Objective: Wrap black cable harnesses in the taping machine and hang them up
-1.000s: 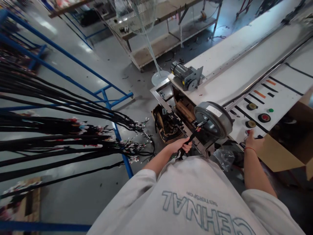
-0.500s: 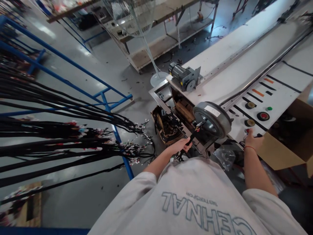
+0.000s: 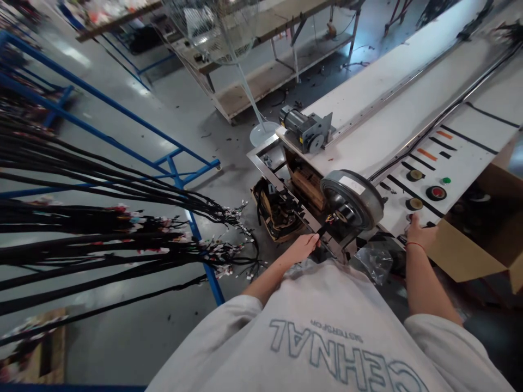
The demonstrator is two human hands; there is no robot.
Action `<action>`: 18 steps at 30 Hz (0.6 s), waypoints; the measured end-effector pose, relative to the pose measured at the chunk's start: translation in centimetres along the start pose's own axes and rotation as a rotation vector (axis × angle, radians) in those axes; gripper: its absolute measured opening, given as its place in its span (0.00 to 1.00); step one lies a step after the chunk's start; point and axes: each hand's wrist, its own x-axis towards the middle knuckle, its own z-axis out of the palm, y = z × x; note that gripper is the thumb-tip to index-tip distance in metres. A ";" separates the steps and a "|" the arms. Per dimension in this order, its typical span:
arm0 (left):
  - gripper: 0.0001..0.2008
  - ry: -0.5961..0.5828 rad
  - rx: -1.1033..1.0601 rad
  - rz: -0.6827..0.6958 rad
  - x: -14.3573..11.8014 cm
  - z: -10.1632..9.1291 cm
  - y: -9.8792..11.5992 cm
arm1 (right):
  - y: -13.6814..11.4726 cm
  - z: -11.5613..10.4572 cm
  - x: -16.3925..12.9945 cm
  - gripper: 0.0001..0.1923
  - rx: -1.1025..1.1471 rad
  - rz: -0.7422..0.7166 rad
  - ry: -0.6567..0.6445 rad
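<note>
My left hand [image 3: 307,246] is closed around a black-sleeved wire harness [image 3: 323,227] just left of the grey wheel-shaped machine part [image 3: 359,198]. Thin coloured wires show at the harness's far end, against the hub of that part. My right hand [image 3: 421,236] rests at the near edge of the white worktop [image 3: 469,158]. One finger of it reaches onto a small red button [image 3: 409,216]; its other fingers are partly hidden. Beside it sit a yellowish knob [image 3: 414,204], a larger red button [image 3: 436,193] and a green button [image 3: 447,180].
Black cable bundles [image 3: 163,256] with white connectors hang over a blue rack [image 3: 176,177] at left. A motor [image 3: 300,125] stands on the worktop's far corner. An open box of cables [image 3: 273,209] lies below; a cardboard box [image 3: 469,250] stands at right, and a fan [image 3: 224,32] behind.
The harness end has drawn in against the hub of the wheel-shaped part, and the loose wire tips seen before are less visible. My right hand keeps its finger at the small red button.
</note>
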 end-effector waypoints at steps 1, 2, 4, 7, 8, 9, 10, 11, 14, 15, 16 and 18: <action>0.33 -0.003 -0.025 -0.029 0.1 0.1 0.1 | 0.0 0.0 0.0 0.33 -0.006 0.008 -0.001; 0.33 -0.008 -0.054 -0.058 0.4 0.3 0.2 | 0.1 0.1 0.0 0.33 -0.011 0.019 0.002; 0.32 0.006 -0.091 -0.085 1.3 0.7 0.5 | 0.2 0.1 0.1 0.34 -0.013 0.019 0.015; 0.30 0.011 -0.171 -0.115 3.0 0.8 1.3 | 0.2 0.1 0.1 0.35 -0.002 0.014 0.021; 0.29 -0.012 -0.244 -0.140 3.5 0.6 1.7 | 0.1 0.1 0.0 0.36 0.001 0.016 0.021; 0.28 -0.055 -0.341 -0.177 3.9 0.4 1.9 | 0.1 0.1 0.0 0.36 0.004 0.014 0.019; 0.27 -0.113 -0.452 -0.219 4.3 0.1 2.2 | 0.1 0.0 -0.1 0.37 0.005 0.014 0.017; 0.25 -0.175 -0.566 -0.266 4.5 -0.3 2.4 | 0.0 0.0 -0.1 0.37 0.006 0.014 0.015; 0.24 -0.342 -0.856 -0.434 4.9 -1.4 2.5 | 0.4 0.1 -0.3 0.37 0.024 0.014 -0.008; 0.24 -0.368 -0.923 -0.483 4.9 -1.6 2.3 | 0.6 0.1 -0.3 0.38 0.036 0.014 -0.015; 0.24 -0.387 -0.972 -0.524 4.9 -1.7 2.1 | 0.7 0.1 -0.3 0.39 0.046 0.012 -0.008; 0.24 -0.401 -1.030 -0.576 5.0 -1.8 1.4 | 0.6 0.0 -0.4 0.41 0.047 -0.029 0.039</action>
